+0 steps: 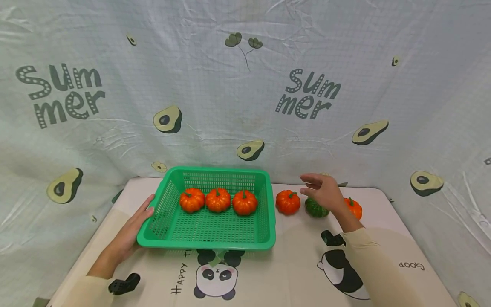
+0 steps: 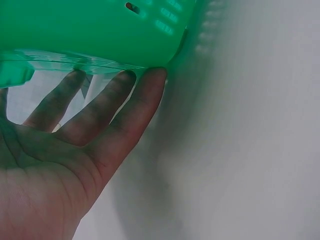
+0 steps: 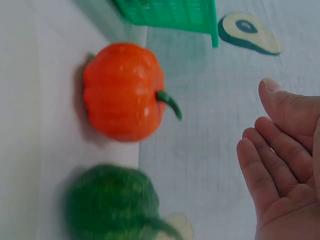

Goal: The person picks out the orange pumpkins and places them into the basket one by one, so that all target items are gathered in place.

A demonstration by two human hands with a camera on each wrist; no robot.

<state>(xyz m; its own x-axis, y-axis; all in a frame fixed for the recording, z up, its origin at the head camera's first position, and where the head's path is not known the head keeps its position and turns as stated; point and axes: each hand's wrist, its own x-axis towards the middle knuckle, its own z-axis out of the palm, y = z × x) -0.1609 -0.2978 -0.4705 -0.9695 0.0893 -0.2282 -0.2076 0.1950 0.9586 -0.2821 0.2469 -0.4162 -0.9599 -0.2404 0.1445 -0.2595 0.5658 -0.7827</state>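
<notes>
A green plastic basket point(image 1: 207, 246) holds three orange pumpkins in a row, left point(image 1: 192, 200), middle point(image 1: 218, 200) and right point(image 1: 245, 203). My left hand point(image 1: 126, 236) touches the basket's left side with extended fingers point(image 2: 122, 112). Above the table, my right hand point(image 1: 326, 194) hovers over a green pumpkin point(image 1: 316, 207), partly covering it in the head view. Its fingers are loosely bent and hold nothing. Just left of that hand sits an orange pumpkin point(image 3: 124, 92) with a green stem. Another orange pumpkin point(image 1: 354, 208) lies behind the right wrist, partly hidden.
The table point(image 1: 295, 260) wears a light cover printed with a panda point(image 1: 216, 279) and lettering. Behind it hangs a pale sheet point(image 1: 215, 89) with avocado prints, close to the table's back edge. Dark wrist devices show by both forearms.
</notes>
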